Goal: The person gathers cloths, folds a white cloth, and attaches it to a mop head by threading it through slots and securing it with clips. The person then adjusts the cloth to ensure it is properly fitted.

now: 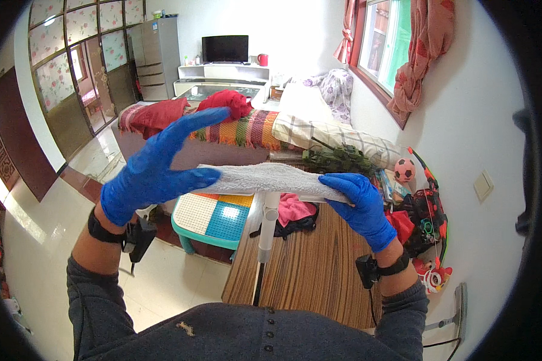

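A flat mop head with a fluffy whitish pad [271, 177] is raised level in front of me. Its white pole [266, 234] runs down from the middle of the head toward my body. At the right end, my right hand [358, 204], in a blue glove, pinches the pad and head between thumb and fingers. My left hand [153, 165], gloved in blue too, is at the left end with its fingers spread well away from the thumb. The thumb's tip is against or just before the pad's left edge; I cannot tell which.
A wood-grain table [310, 265] lies below, with pink and black cloth [295, 213] on it. To its left stands a child's building-brick table [214, 216]. A sofa with a striped cover [247, 129] stretches beyond. Toys, including a pink ball [404, 169], crowd the right wall.
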Demonstrator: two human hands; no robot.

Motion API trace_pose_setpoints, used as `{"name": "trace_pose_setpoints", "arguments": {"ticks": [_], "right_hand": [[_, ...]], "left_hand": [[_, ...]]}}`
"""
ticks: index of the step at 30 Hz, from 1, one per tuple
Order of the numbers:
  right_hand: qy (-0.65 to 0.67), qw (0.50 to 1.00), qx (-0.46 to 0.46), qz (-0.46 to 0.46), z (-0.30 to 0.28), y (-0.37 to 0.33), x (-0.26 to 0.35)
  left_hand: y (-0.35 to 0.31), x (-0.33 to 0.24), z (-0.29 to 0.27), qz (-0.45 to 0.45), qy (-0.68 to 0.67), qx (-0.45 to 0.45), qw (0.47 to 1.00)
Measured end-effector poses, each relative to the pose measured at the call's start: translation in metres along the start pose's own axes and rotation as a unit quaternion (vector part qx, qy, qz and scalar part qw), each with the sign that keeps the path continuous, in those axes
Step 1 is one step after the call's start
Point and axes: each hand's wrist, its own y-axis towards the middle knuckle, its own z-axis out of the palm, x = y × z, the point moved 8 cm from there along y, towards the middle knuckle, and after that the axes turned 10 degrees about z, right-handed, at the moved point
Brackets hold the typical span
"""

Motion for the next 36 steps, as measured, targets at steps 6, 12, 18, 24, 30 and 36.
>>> {"name": "trace_pose_setpoints", "arguments": {"ticks": [6,12,18,24,30,36], "right_hand": [[0.009,1.0,-0.003,0.0,-0.002,0.0,0.005],[0.05,0.998,-0.009,0.025,-0.006,-0.011,-0.004],[0.11,0.99,-0.059,0.059,-0.013,-0.028,-0.018],[0.169,0.982,-0.064,0.063,-0.01,-0.033,-0.03],[0.094,0.99,-0.091,0.049,-0.014,-0.029,-0.02],[0.037,0.993,-0.114,-0.007,-0.012,-0.021,-0.006]], "left_hand": [[0.048,-0.007,0.116,0.049,0.257,0.251,0.932],[0.05,0.032,0.159,-0.009,0.265,0.315,0.911],[0.045,0.038,0.161,-0.038,0.183,0.325,0.927],[0.054,0.013,0.15,0.061,0.086,0.225,0.969],[0.049,0.014,0.151,0.05,0.164,0.222,0.96],[0.048,0.011,0.151,0.084,0.168,0.208,0.96]]}}
